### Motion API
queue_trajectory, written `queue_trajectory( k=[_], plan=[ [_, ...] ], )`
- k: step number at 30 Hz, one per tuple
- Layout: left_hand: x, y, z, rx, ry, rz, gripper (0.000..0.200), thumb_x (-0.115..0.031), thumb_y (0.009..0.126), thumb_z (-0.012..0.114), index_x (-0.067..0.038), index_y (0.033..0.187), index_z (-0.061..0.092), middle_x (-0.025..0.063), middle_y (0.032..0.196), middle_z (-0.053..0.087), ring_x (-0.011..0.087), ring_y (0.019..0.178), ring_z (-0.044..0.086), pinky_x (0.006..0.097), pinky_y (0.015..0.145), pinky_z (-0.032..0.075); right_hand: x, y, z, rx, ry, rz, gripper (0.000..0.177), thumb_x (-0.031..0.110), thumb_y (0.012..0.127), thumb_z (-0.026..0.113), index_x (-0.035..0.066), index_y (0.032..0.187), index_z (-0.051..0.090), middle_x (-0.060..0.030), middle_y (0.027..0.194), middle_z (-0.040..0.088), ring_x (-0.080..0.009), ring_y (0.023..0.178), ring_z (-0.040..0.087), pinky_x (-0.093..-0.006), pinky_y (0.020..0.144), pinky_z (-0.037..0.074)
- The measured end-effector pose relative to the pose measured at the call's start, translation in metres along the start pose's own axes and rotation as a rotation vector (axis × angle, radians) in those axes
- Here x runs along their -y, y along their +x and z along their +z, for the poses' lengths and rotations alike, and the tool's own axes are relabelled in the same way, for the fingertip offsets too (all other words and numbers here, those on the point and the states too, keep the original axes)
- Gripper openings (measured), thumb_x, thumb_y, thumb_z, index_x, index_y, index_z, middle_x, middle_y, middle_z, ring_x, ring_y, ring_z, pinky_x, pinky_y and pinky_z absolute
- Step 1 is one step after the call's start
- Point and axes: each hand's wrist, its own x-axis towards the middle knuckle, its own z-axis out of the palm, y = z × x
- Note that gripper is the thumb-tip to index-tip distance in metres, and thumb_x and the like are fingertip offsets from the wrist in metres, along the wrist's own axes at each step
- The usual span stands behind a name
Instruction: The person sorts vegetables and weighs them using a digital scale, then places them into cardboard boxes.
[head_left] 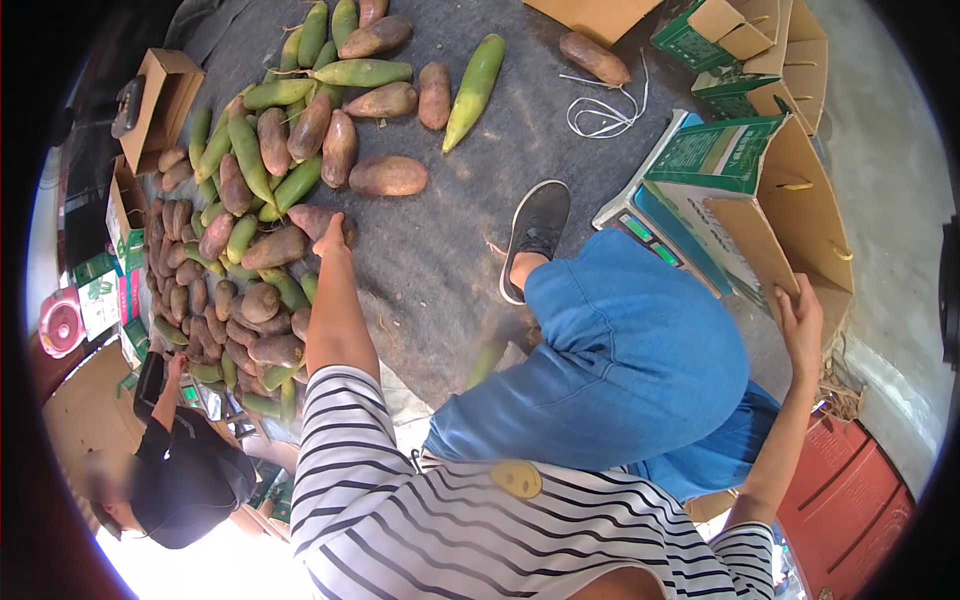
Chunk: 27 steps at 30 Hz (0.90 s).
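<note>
My left hand (334, 236) reaches out to the pile and closes on the near end of a reddish-brown root vegetable (308, 217). Around it lie more reddish-brown roots (276, 248) and long green radishes (249, 157), heaped together on a dark ground sheet (440, 250). On the other side, my right hand (800, 318) grips the edge of an open green-and-brown cardboard box (800, 210). That box rests on a digital scale (650, 238) with a lit green display. The box's inside bottom is hidden from this angle.
Several more cardboard boxes (745, 40) stand at the upper right. A single root (594, 58) lies by a loose white cord (607, 118). At the lower left a co-worker in dark clothing (190, 480) reaches toward the pile. Open boxes (165, 105) line the left side.
</note>
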Motion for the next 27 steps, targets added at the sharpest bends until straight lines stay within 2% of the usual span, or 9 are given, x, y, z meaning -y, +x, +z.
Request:
queue_trajectory(
  k=[4, 6, 10, 15, 19, 21, 23, 25, 27],
  plan=[
    [0.052, -0.020, -0.013, 0.044, 0.188, 0.495, 0.106, -0.029, 0.052, 0.087, 0.009, 0.131, 0.028, 0.0217, 0.121, 0.050, 0.0307, 0.109, 0.053, 0.0394, 0.093, 0.046, -0.001, -0.002, 0.003, -0.016, 0.028, 0.016, 0.019, 0.016, 0.089, 0.060, 0.003, 0.103, 0.054, -0.0181, 0.088, 0.059, -0.0326, 0.081, 0.058, -0.0342, 0.073, 0.046],
    [0.082, -0.049, -0.027, 0.237, 0.219, 0.700, 0.097, -0.031, 0.053, 0.083, 0.010, 0.127, 0.036, 0.0237, 0.119, 0.051, 0.0321, 0.106, 0.053, 0.0408, 0.094, 0.044, -0.005, -0.003, 0.005, -0.014, 0.050, 0.003, 0.020, 0.017, 0.090, 0.060, 0.003, 0.104, 0.055, -0.0182, 0.088, 0.059, -0.0323, 0.081, 0.058, -0.0341, 0.073, 0.046],
    [0.154, -0.124, -0.041, 0.328, 0.526, 0.859, 0.094, -0.030, 0.061, 0.080, 0.006, 0.133, 0.032, 0.0255, 0.120, 0.046, 0.0376, 0.117, 0.045, 0.0414, 0.100, 0.038, -0.006, -0.001, 0.004, -0.008, 0.053, -0.007, 0.020, 0.017, 0.090, 0.060, 0.004, 0.104, 0.054, -0.0183, 0.089, 0.060, -0.0321, 0.081, 0.058, -0.0340, 0.073, 0.046],
    [0.171, -0.203, -0.061, 0.437, 0.868, 0.986, 0.098, -0.026, 0.063, 0.079, -0.003, 0.139, 0.022, 0.0254, 0.125, 0.040, 0.0413, 0.120, 0.042, 0.0451, 0.100, 0.039, -0.009, -0.001, 0.003, -0.007, 0.006, -0.009, 0.020, 0.017, 0.090, 0.059, 0.004, 0.104, 0.054, -0.0184, 0.088, 0.059, -0.0328, 0.080, 0.058, -0.0348, 0.073, 0.046],
    [0.126, -0.202, -0.066, 0.532, 0.954, 1.122, 0.070, -0.024, 0.071, 0.074, 0.000, 0.128, 0.041, 0.0214, 0.117, 0.048, 0.0385, 0.112, 0.048, 0.0439, 0.090, 0.044, 0.000, -0.002, 0.001, -0.006, 0.029, 0.001, 0.020, 0.018, 0.090, 0.059, 0.004, 0.103, 0.054, -0.0183, 0.088, 0.059, -0.0326, 0.080, 0.058, -0.0347, 0.073, 0.046],
    [0.089, -0.173, -0.046, 0.386, 0.895, 1.271, 0.057, -0.021, 0.074, 0.069, 0.000, 0.123, 0.046, 0.0206, 0.115, 0.051, 0.0385, 0.109, 0.049, 0.0443, 0.088, 0.044, -0.001, 0.000, 0.000, -0.004, 0.011, 0.000, 0.019, 0.017, 0.090, 0.059, 0.004, 0.103, 0.054, -0.0181, 0.087, 0.059, -0.0315, 0.079, 0.058, -0.0340, 0.072, 0.046],
    [0.032, -0.170, -0.021, 0.243, 0.948, 1.389, 0.060, -0.020, 0.075, 0.068, -0.002, 0.127, 0.043, 0.0186, 0.120, 0.049, 0.0360, 0.112, 0.048, 0.0437, 0.091, 0.043, -0.002, 0.000, 0.000, -0.001, 0.005, -0.006, 0.019, 0.016, 0.089, 0.059, 0.004, 0.103, 0.054, -0.0179, 0.087, 0.059, -0.0306, 0.079, 0.058, -0.0334, 0.072, 0.046],
    [0.001, -0.154, 0.013, 0.015, 1.011, 1.690, 0.061, -0.019, 0.079, 0.064, -0.006, 0.134, 0.039, 0.0140, 0.125, 0.048, 0.0322, 0.115, 0.047, 0.0445, 0.093, 0.041, -0.004, 0.001, 0.000, -0.001, 0.012, -0.010, 0.018, 0.015, 0.089, 0.060, 0.004, 0.102, 0.054, -0.0176, 0.087, 0.059, -0.0299, 0.078, 0.058, -0.0330, 0.072, 0.046],
    [-0.013, -0.122, 0.047, -0.067, 1.183, 1.809, 0.061, -0.016, 0.081, 0.061, -0.009, 0.137, 0.037, 0.0104, 0.127, 0.047, 0.0286, 0.117, 0.047, 0.0447, 0.093, 0.041, -0.003, 0.000, 0.001, -0.003, 0.021, -0.008, 0.018, 0.015, 0.089, 0.060, 0.004, 0.102, 0.055, -0.0174, 0.086, 0.059, -0.0296, 0.078, 0.058, -0.0330, 0.072, 0.046]
  ],
)
